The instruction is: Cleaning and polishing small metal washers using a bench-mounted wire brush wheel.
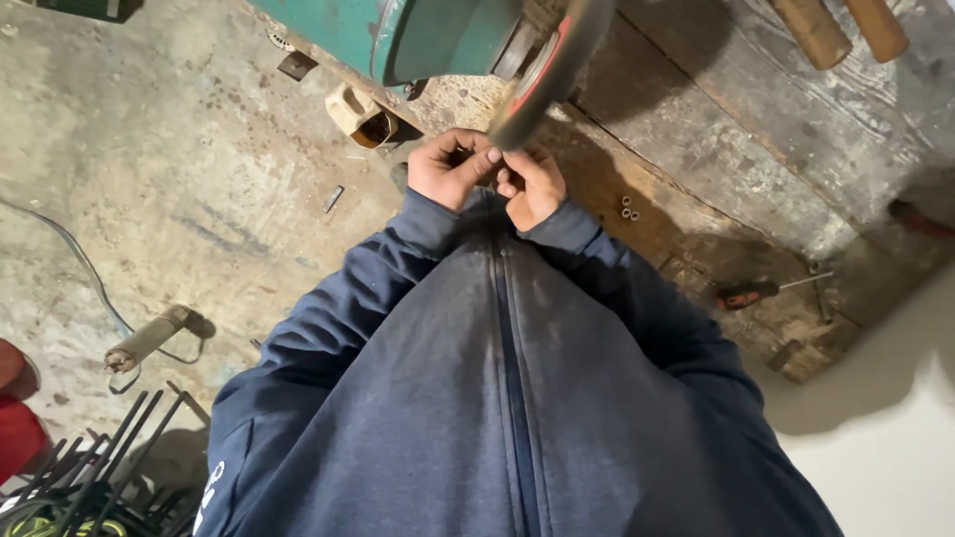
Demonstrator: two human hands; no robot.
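Nearest the camera is a dark navy zip-front fleece jacket (497,398), soft and slightly pilled. Beyond its cuffs, the left hand (450,169) and right hand (532,184) meet, fingers curled tight together just under a thin round grey grinding wheel with a red centre label (547,70); whatever small piece they pinch is hidden, so I cannot tell what they hold. The wheel's edge is blurred. Behind it sits the green painted metal machine housing (418,35), mounted on a rough, worn wooden bench (716,149). A few small metal nuts (629,207) and a red-handled screwdriver (756,291) lie on the planks.
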